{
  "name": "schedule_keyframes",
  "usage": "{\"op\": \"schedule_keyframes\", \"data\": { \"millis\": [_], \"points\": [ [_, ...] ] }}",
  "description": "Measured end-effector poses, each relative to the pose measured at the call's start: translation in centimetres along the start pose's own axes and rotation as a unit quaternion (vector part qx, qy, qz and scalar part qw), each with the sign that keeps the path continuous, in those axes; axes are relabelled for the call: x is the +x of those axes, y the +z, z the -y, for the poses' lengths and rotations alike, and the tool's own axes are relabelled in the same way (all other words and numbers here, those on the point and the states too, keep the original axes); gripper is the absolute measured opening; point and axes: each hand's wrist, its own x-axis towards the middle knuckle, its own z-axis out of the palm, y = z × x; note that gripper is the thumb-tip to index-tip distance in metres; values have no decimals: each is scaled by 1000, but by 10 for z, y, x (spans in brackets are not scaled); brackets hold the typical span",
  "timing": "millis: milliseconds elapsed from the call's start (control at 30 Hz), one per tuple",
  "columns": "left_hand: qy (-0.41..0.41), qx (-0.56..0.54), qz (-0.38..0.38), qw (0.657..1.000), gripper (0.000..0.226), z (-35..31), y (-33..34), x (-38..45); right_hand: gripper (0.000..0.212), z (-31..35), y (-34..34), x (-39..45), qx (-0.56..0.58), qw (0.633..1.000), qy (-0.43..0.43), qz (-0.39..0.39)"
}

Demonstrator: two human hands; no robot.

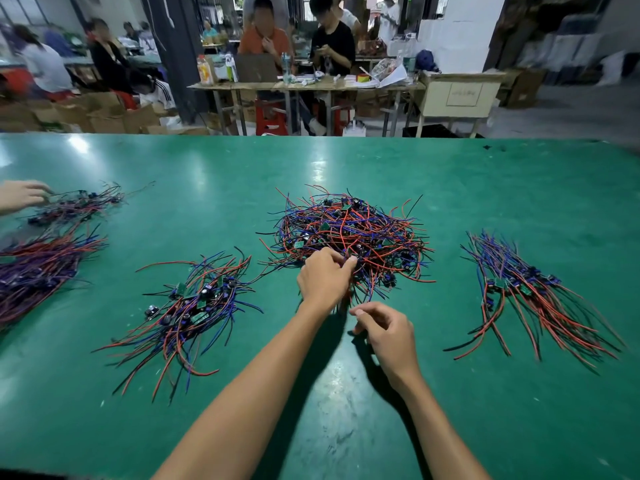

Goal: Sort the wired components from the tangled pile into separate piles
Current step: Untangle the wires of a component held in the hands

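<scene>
Pinching wires at the tangled pile's (349, 233) 6 o'clock edge, left hand (323, 275) fingers curled on them. Right hand (384, 329) just below, fingers loosely curled; hold unclear. Sorted piles at 9 o'clock (194, 306) and 3 o'clock (526, 292) on green surface (207, 188).

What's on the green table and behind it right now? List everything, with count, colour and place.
tangled pile: one, red, blue and black wires with small green boards, table centre.
left sorted pile: one, same wire colours, loosely aligned, near left of centre.
right sorted pile: one, wires fanned toward the near right.
far-left piles: two, red, purple and dark wires, at the left edge.
other worker's hand: one, touching the upper far-left pile.
green table: one, glossy.
seated people: several, at a cluttered bench behind.
cardboard boxes: several, brown, on the floor back left.
left hand: pinching something at the tangled pile's near edge.
right hand: fingers curled, just short of the pile; whether it holds anything is unclear.
</scene>
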Motion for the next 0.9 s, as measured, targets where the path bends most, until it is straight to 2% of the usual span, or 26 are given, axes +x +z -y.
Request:
{"op": "schedule_keyframes", "data": {
  "millis": [100,200,300,367,433,467,567,600,667,767,900],
  "points": [
    [-7,-90,23,996,27,8,-5,0,13,-1,0,1,1,1000,1,4],
    [12,-222,65,973,19,17,-13,-13,13,-2,0,2,-3,1000,-6,-1],
    [28,-280,105,954,16,24,-25,-33,15,-2,0,3,4,1000,-5,-3],
    [61,-272,121,953,16,27,-33,-45,25,-2,-1,3,16,1000,-2,7],
    [112,-223,165,954,19,30,-40,-55,39,1,-3,2,43,999,7,15],
    [136,-188,191,954,19,32,-43,-58,38,2,-4,1,62,998,10,21],
    [195,-91,230,949,18,39,-49,-61,10,4,-6,-1,99,994,-7,54],
    [204,-72,229,949,18,40,-51,-61,13,3,-7,-1,100,993,-10,61],
    [198,-59,222,953,20,41,-53,-62,17,3,-10,-1,111,991,-5,69],
    [158,-106,205,960,19,43,-55,-66,13,5,-13,-2,127,989,-5,72],
    [100,-136,202,965,32,45,-56,-71,10,4,-11,-5,114,991,-16,75]
  ]
}}
